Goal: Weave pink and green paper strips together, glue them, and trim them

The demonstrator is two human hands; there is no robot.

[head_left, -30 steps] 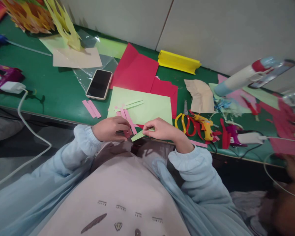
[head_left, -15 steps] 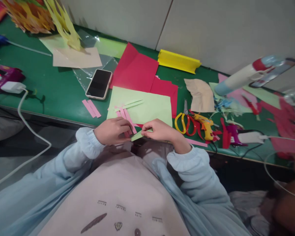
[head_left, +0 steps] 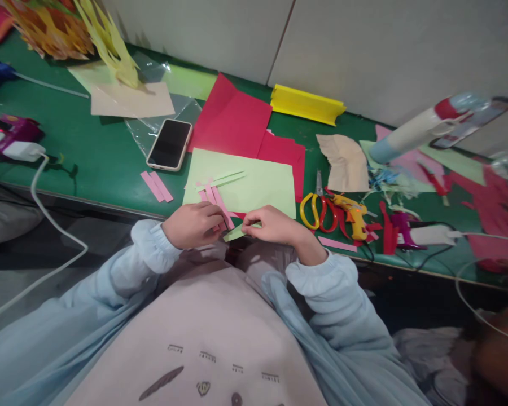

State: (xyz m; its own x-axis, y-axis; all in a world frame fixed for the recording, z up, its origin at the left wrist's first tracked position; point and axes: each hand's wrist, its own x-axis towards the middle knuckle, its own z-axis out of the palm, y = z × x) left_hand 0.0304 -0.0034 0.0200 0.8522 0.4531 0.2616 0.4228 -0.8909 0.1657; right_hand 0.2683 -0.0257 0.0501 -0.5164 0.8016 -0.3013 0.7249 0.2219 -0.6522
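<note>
Narrow pink paper strips (head_left: 220,203) look already cut on the green table (head_left: 88,163); the pale-green paper strip (head_left: 232,233) seems unfinished, pinched in the right hand (head_left: 275,224) at the near edge. The left hand (head_left: 195,224) curls beside it (its grip I cannot tell).

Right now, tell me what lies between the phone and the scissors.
In the head view, the pale green sheet with thin green strips on it; then, nearer the scissors, an edge of red paper.
</note>
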